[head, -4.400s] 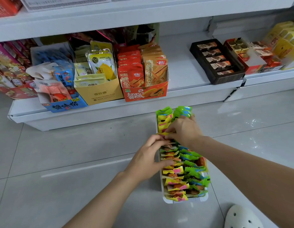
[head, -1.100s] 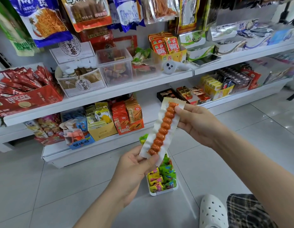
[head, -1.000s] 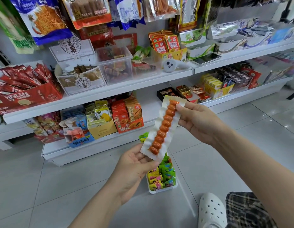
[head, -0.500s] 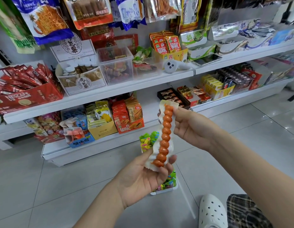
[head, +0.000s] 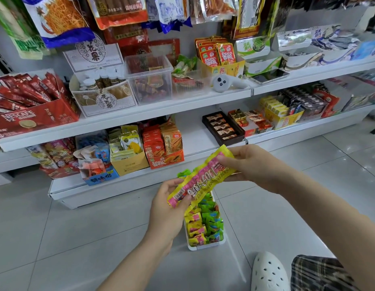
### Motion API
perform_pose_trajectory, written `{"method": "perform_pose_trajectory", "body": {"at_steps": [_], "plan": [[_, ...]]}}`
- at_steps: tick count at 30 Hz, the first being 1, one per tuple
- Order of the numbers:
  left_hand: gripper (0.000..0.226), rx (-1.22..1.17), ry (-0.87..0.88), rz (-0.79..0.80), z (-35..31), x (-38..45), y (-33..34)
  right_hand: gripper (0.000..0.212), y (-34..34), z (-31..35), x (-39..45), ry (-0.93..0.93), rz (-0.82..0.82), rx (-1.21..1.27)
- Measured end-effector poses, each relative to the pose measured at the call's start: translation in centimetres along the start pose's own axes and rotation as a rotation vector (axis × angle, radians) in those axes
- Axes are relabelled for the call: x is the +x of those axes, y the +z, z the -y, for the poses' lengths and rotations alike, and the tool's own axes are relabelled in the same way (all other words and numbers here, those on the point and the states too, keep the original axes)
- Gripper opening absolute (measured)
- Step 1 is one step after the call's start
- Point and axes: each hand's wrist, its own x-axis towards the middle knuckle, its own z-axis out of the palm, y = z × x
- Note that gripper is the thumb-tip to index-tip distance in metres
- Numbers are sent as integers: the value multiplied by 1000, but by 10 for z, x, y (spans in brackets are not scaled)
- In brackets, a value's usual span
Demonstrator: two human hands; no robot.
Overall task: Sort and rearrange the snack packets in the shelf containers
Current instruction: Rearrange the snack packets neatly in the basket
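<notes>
While both hands, left hand (head: 167,208) and right hand (head: 249,164), pinch a long yellow-pink snack packet (head: 200,177) by its ends, the white container (head: 205,245) below looks mostly filled; beyond, the lower shelf (head: 195,131) has an empty gap, so restocking seems unfinished.

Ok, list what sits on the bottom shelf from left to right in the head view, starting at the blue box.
Blue box → yellow box → orange box → bare shelf → dark brown chocolate tray → red box of gold-wrapped sweets → yellow cartons.
</notes>
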Motion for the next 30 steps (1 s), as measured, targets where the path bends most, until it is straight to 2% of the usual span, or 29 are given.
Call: {"method": "perform_pose_trajectory", "body": {"at_steps": [3,6,10,13,16,18,21,25,30], "plan": [[46,121,9,132,12,14,-8,13,-9,-5,2,-96,-136,-302],[30,272,32,247,21,32,-16,11,-9,-12,11,-151,-189,-469],[22,276,-2,190,43,57,-18,15,-2,-23,35,-227,-97,-559],[26,239,-48,200,66,70,-11,25,-10,-26,59,-237,-35,-787],[36,299,-107,255,103,82,-9,18,-24,-30,82,-315,-114,-1004],[38,539,-101,289,129,92,-12,8,-34,-31,94,-415,-219,-1094],[37,772,-14,268,151,106,-16,8,-40,-35,108,-466,-320,-1128],[52,856,160,237,158,132,-3,13,-31,-46,126,-557,-341,-1078],[66,1082,294,371,155,169,18,10,-10,-58,147,-572,-291,-999]]}}
